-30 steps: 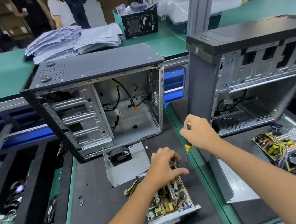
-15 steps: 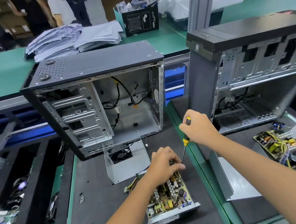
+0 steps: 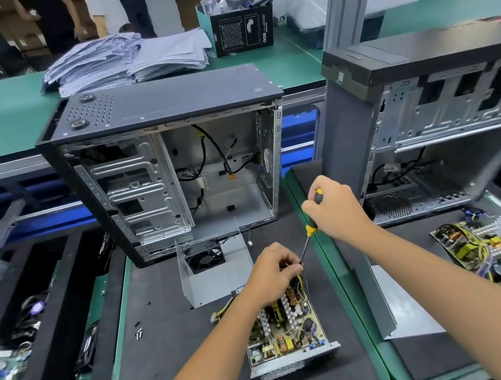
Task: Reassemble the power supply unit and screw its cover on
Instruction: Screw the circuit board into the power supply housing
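The open power supply unit lies on the dark mat, its circuit board and metal base exposed. My left hand rests curled on the board's far end, fingertips pinched where the screwdriver tip meets it. My right hand grips the yellow-and-black screwdriver, which slants down and left to that spot. The unit's grey metal cover, with its fan, stands upright just behind the unit. A few loose screws lie on the mat to the left.
An open computer case stands behind the cover. A second open case is at the right, with another bare board and a grey panel in front of it. Stacked papers and a black box sit on the far green bench.
Both hands stay at the far end of the board. The screwdriver tip has closed in onto my left fingertips, and the handle has tilted a little more to the right.
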Tool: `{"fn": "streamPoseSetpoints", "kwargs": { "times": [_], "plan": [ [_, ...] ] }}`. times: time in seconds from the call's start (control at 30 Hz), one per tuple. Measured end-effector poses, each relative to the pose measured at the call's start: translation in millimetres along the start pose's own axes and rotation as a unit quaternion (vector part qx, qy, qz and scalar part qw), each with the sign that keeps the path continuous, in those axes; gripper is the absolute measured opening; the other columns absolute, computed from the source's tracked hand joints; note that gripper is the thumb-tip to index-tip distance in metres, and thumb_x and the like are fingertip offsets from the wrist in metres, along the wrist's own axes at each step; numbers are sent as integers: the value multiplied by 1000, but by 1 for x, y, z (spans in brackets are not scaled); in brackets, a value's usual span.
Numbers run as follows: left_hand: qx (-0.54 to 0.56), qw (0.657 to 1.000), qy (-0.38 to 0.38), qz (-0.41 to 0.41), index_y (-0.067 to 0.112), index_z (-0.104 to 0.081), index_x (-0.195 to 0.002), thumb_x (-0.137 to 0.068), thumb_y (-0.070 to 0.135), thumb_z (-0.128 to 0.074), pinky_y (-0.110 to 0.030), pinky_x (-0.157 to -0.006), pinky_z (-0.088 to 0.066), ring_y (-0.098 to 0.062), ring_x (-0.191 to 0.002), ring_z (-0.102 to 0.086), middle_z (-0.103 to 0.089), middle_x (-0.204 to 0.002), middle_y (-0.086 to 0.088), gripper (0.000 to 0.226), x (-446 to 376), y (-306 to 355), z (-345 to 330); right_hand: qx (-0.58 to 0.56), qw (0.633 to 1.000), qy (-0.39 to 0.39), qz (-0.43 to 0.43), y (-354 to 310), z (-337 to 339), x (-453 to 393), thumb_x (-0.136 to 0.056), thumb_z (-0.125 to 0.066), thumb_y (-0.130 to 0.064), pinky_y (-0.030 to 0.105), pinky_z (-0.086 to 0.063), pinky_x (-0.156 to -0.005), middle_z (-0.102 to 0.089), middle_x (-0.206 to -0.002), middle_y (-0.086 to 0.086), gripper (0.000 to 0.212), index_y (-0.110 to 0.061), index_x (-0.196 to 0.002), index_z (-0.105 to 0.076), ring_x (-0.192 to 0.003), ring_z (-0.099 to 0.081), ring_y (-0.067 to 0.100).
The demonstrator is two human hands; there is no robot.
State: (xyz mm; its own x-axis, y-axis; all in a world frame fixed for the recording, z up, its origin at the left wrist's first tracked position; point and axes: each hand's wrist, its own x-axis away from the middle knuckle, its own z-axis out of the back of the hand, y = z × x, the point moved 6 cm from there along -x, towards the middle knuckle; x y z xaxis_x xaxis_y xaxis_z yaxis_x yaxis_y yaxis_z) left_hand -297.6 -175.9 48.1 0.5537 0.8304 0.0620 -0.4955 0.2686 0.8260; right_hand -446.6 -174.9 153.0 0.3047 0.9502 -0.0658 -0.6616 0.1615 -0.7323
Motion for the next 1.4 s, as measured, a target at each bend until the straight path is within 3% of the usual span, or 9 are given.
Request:
{"fn": "streamPoseSetpoints", "kwargs": {
  "times": [0.37,0.47,0.53,0.73,1.0,1.27,1.4],
  "plan": [
    [8,1000,8,-7,36,-57,-72,-92,19,-60,-30,-88,-42,-12,-91,-53,-52,-89,10,27,-1,1,-1,8,1000,8,-10,3,2,8,-84,-54,-14,21,-44,-38,-56,-56,1,10,-18,-78,-47,-42,-49,12],
    [19,1000,13,-6,35,-56,-72,-92,18,-60,-32,-88,-44,-13,-91,-54,-53,-90,10,27,1,2,-1,-4,1000,7,-15,1,2,12,-85,-54,-13,36,-55,-49,-58,-60,5,7,-15,-80,-49,-53,-61,25],
    [32,999,18,-2,32,-58,-74,-91,16,-60,-32,-88,-44,-14,-90,-55,-54,-91,8,24,1,1,0,-12,1000,21,-18,0,6,12,-85,-53,-14,39,-55,-51,-61,-62,8,8,-15,-79,-49,-58,-66,29],
    [66,998,21,7,19,-63,-80,-90,12,-61,-19,-77,-37,0,-80,-51,-54,-90,6,13,2,-2,4,-5,1000,22,-21,-5,10,13,-87,-53,-16,41,-55,-57,-65,-70,12,9,-17,-80,-48,-63,-68,30],
    [53,998,15,10,17,-63,-81,-90,12,-62,-4,-70,-34,0,-78,-50,-54,-92,3,10,1,-1,6,-11,999,34,-27,-6,13,15,-85,-54,-16,42,-56,-57,-65,-71,14,9,-19,-79,-49,-66,-68,34],
    [50,998,27,15,19,-62,-79,-91,12,-60,-8,-70,-34,-2,-79,-50,-55,-91,4,14,1,-3,5,-8,999,32,-32,-6,13,16,-87,-54,-14,31,-51,-48,-66,-72,13,8,-17,-81,-49,-66,-68,33],
    [47,998,27,18,22,-61,-77,-91,15,-60,-7,-68,-34,-1,-79,-51,-54,-90,6,15,0,-4,4,-7,999,24,-33,-5,12,16,-87,-53,-16,44,-58,-62,-66,-74,14,6,-17,-82,-49,-69,-68,34]
  ]
}}
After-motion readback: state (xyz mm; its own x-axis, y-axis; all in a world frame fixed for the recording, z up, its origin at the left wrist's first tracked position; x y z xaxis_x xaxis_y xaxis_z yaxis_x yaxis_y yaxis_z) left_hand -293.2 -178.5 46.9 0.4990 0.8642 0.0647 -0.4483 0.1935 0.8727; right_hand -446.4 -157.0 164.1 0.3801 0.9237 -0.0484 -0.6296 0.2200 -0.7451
